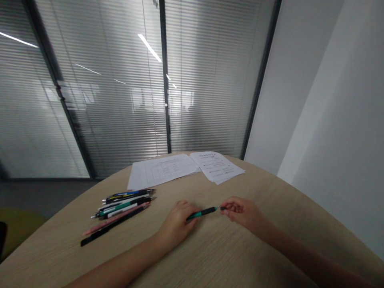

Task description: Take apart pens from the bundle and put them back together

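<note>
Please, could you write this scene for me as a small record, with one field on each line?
left hand: the left hand holds a green-and-black pen
right hand: the right hand pinches a small dark piece at the pen's end; too small to identify
left side: group of pens, various colours
far side: printed papers
surface: wooden table
background: window blinds

A wood-grained table (210,256) carries a cluster of pens (121,207) at left, printed papers (217,166) toward its far edge.
</note>
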The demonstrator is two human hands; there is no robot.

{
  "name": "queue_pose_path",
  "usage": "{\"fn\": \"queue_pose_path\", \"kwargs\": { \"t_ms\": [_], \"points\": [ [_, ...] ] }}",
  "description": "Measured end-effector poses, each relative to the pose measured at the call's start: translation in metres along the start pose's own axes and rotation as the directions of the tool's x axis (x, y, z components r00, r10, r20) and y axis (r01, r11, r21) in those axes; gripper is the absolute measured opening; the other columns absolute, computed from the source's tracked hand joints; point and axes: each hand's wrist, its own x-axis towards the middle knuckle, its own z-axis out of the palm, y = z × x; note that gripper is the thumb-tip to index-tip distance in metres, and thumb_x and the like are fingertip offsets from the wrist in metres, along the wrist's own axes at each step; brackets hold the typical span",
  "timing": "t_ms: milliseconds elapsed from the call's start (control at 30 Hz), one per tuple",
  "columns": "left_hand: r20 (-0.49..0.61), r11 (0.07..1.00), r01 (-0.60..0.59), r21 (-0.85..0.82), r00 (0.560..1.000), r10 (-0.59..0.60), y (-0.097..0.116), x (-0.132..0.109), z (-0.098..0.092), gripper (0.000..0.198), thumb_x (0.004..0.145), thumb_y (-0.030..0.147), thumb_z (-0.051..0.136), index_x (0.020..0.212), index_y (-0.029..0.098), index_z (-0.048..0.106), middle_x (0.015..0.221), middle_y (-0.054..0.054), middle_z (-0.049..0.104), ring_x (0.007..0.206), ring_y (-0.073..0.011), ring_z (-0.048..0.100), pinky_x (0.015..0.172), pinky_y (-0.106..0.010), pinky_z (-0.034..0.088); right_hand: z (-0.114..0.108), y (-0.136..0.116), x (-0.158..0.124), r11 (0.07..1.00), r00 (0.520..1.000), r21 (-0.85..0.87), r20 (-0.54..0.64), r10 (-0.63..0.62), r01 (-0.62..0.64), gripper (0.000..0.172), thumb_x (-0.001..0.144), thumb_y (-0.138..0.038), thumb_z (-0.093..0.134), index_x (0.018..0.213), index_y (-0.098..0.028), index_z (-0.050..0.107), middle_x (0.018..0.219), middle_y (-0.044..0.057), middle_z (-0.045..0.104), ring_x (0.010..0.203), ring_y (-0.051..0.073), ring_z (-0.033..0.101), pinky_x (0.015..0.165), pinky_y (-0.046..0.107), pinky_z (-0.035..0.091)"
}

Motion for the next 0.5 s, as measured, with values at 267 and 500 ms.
{"fn": "queue_pose_path", "kwargs": {
  "t_ms": [267, 500],
  "points": [
    [-0.016, 0.999, -0.036, 0.029, 0.999, 0.036, 0.002, 0.000, -0.002, 0.009, 0.075, 0.011, 0.053, 0.079, 0.015, 0.061, 0.068, -0.003, 0.062, 0.068, -0.0165, 0.054, 0.066, -0.029, 0.039, 0.001, -0.004, -0.001, 0.998, 0.999, -0.057, -0.038, -0.013, 0.011, 0.014, 0.070, -0.026, 0.055, 0.079, -0.019, 0.061, 0.063, 0.000, 0.061, 0.053, 0.011, 0.052, 0.049, 0.022, 0.040],
    [-0.008, 0.993, -0.111, 0.047, 0.994, 0.112, 0.003, -0.002, -0.002, 0.012, 0.076, 0.012, 0.051, 0.084, 0.017, 0.060, 0.071, -0.002, 0.063, 0.069, -0.0160, 0.055, 0.067, -0.029, 0.039, 0.004, -0.011, -0.005, 0.983, 0.999, -0.182, -0.036, -0.014, 0.008, 0.012, 0.071, -0.023, 0.054, 0.079, -0.018, 0.062, 0.058, -0.001, 0.058, 0.051, 0.010, 0.050, 0.049, 0.021, 0.038]
  ]
}}
